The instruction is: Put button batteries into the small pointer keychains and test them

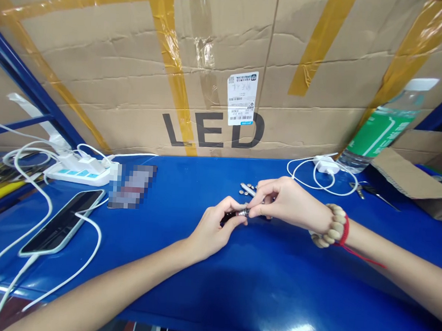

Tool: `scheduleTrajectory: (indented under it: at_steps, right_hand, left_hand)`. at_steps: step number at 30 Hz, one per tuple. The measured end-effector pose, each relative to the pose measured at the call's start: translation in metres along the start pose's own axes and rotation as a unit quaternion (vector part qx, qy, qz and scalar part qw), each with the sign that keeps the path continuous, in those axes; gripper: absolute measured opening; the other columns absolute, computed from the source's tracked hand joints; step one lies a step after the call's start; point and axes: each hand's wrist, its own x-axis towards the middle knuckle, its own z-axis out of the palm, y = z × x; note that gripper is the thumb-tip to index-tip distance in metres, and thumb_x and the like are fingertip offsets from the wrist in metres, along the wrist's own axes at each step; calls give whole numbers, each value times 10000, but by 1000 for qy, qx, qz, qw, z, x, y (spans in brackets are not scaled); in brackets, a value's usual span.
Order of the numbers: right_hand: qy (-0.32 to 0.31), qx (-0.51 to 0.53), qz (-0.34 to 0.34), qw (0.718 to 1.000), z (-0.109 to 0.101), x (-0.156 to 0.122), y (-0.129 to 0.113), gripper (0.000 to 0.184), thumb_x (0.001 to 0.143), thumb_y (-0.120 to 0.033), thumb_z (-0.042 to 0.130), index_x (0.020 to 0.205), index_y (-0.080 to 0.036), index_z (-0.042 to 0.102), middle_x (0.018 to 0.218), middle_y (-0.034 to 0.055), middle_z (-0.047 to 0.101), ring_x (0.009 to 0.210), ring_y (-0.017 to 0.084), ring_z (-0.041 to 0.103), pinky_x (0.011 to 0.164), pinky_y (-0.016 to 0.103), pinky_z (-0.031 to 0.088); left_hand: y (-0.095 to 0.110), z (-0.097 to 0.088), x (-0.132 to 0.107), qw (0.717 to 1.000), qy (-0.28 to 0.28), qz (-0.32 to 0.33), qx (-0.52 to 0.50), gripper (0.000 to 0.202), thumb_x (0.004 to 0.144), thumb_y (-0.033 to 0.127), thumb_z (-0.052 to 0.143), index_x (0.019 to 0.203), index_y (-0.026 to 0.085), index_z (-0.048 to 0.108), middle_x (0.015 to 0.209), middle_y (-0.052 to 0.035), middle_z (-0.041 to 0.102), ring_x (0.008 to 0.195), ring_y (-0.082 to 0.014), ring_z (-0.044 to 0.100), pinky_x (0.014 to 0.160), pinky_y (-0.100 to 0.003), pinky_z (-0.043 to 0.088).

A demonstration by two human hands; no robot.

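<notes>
Dark tube [228, 217] with a shiny, clear-looking end lies between the two hands, over the middle of the blue tabletop [185, 287]. The left hand [213, 229] grasps the dark body, thumb against forefinger; the right hand [289, 203] pinches at the shiny end. Both grips are small, so a crooked pull or twist could make the tube slip or the end spring loose. Red cord [364, 258] trailing from the right wrist could snag on something. Just beyond the right fingertips, small round discs [241, 192] lie loose beside a silver rod [247, 188], partly hidden; a careless sweep of that hand could scatter them. Farther back, looped white cable [343, 193] lies beside the bottle [386, 122], and a tug might catch its base.
</notes>
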Motion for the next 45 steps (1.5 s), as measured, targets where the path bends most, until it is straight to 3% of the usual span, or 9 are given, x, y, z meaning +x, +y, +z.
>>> scheduleTrajectory:
  at_steps: [6, 12, 18, 24, 30, 33, 37, 41, 45]
  right_hand:
    - [8, -16, -29, 999, -6, 1, -1, 199, 636, -390, 724, 651, -191, 724, 636, -7, 591, 485, 72, 487, 448, 206, 342]
    - [-15, 43, -35, 998, -7, 4, 5, 276, 626, -430, 727, 651, -156, 709, 637, -3, 582, 445, 61, 495, 445, 205, 388]
    - [-27, 71, -33, 997, -7, 6, 8, 308, 624, -464, 718, 646, -157, 704, 641, -5, 574, 438, 59, 492, 438, 203, 393]
    - [6, -77, -50, 996, -8, 1, 2, 287, 633, -502, 705, 648, -217, 723, 648, -4, 605, 533, 93, 518, 465, 213, 333]
    - [21, -206, -206, 956, -11, -8, -5, 318, 852, -443, 503, 711, -244, 705, 707, -15, 646, 558, 78, 549, 460, 212, 279]
    - [24, -248, -235, 940, -10, -10, -6, 307, 895, -355, 456, 734, -238, 689, 752, -17, 658, 528, 63, 546, 450, 217, 269]
    - [20, -220, -197, 955, -9, -8, -9, 269, 863, -353, 512, 703, -234, 692, 732, -13, 654, 574, 83, 565, 463, 211, 286]
    - [-21, -148, -99, 984, -12, -3, -10, 190, 749, -400, 643, 653, -254, 718, 680, -19, 651, 563, 93, 555, 478, 210, 311]
    - [-63, -94, -47, 992, -14, 0, -4, 277, 671, -490, 677, 635, -218, 716, 669, -7, 655, 543, 99, 555, 463, 207, 321]
  left_hand:
    - [3, -1, 1, 999, 3, 20, 38, 202, 856, 199, 494, 1036, 140, 566, 864, -50, 678, 808, -150, 619, 751, -231, 445]
    - [4, -1, 2, 994, 15, 38, 104, 167, 852, 185, 491, 936, 164, 634, 896, -52, 694, 829, -176, 611, 783, -266, 444]
    - [6, 0, 2, 992, -1, 38, 118, 190, 874, 205, 445, 894, 158, 629, 779, -39, 675, 711, -149, 606, 700, -231, 462]
    - [3, 0, 1, 992, -10, 33, 119, 195, 873, 209, 447, 911, 148, 628, 710, -17, 646, 611, -117, 567, 612, -195, 440]
    - [6, -2, 0, 992, -37, 29, 113, 207, 881, 209, 423, 867, 154, 622, 669, -6, 622, 611, -115, 563, 618, -191, 428]
    - [8, -2, -1, 992, -58, 25, 113, 227, 897, 205, 378, 835, 156, 592, 651, 6, 599, 604, -108, 545, 635, -194, 419]
    - [8, -1, -1, 991, -72, 28, 109, 240, 908, 195, 334, 819, 163, 554, 648, 12, 573, 633, -110, 538, 673, -203, 417]
    - [7, -1, -2, 991, -78, 35, 107, 223, 910, 214, 343, 845, 173, 552, 644, 19, 559, 603, -104, 517, 631, -193, 412]
    - [6, -3, -3, 988, -97, 55, 110, 231, 914, 209, 338, 834, 174, 551, 664, 14, 553, 626, -106, 518, 642, -193, 410]
